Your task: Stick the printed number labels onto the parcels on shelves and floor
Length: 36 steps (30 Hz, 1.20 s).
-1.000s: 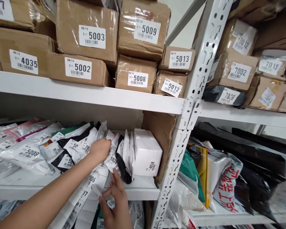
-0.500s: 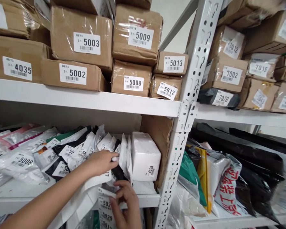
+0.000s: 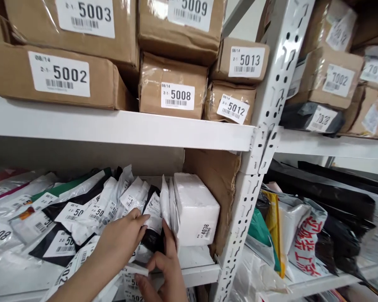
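My left hand [image 3: 121, 235] reaches into the lower shelf, fingertips closed at the left edge of a black plastic parcel [image 3: 153, 239] that bears a white label [image 3: 153, 212]. On the parcel's other side, my right hand [image 3: 165, 268] has its index finger raised against a thin white parcel [image 3: 165, 201]. A strip of printed number labels [image 3: 133, 283] hangs between the right thumb and curled fingers. More of a white label strip [image 3: 77, 260] runs under my left forearm, which hides part of it.
A white foam box [image 3: 195, 209] marked 4038 stands right of the parcels, beside a cardboard sheet [image 3: 225, 184]. Several labelled bags [image 3: 63, 245] lean at left. Above is a shelf beam [image 3: 122, 128] with cartons [image 3: 173, 86]; a perforated post [image 3: 255, 157] stands at right.
The view has moved closer to the shelf. My left hand has moved down and left, uncovering the label on the black parcel. My right index finger has stretched up between the parcels.
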Each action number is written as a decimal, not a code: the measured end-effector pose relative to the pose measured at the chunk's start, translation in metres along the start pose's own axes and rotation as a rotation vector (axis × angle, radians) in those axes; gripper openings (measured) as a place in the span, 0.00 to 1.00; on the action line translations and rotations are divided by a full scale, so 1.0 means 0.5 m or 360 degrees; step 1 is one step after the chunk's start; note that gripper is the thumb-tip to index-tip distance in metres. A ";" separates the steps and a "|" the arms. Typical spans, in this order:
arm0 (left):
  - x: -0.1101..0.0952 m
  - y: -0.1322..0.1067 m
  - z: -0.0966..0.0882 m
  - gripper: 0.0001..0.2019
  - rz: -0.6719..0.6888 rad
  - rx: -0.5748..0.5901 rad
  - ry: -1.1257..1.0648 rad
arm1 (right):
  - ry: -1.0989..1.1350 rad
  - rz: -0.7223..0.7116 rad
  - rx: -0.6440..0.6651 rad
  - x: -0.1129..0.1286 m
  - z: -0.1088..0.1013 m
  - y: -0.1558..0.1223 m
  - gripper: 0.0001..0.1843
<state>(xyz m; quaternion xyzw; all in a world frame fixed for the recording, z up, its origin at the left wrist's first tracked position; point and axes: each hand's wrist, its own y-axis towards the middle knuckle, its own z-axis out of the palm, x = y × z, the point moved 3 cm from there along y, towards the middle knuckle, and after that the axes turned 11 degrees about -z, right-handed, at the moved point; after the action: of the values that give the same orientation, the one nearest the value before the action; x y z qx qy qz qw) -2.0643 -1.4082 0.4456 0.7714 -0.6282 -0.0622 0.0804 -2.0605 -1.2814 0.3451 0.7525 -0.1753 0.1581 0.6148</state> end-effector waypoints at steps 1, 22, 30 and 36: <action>-0.001 -0.002 0.001 0.20 -0.0014 0.0007 0.0022 | -0.0015 -0.0020 -0.0049 0.001 0.001 -0.003 0.04; 0.038 0.016 0.020 0.13 0.0075 0.0282 -0.0813 | 0.0409 0.0470 -0.0381 -0.004 0.004 0.004 0.04; 0.051 0.030 0.002 0.17 0.0079 0.0570 -0.1191 | 0.0410 0.0597 -0.0318 0.006 0.000 0.036 0.10; 0.045 0.031 -0.009 0.15 0.0154 0.0620 -0.1245 | 0.0457 0.0542 -0.0390 0.000 0.003 0.037 0.10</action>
<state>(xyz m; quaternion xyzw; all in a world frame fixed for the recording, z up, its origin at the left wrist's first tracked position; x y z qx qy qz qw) -2.0737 -1.4332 0.4534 0.6604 -0.6467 -0.2260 -0.3077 -2.0689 -1.2860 0.3609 0.6019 -0.2283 0.3422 0.6845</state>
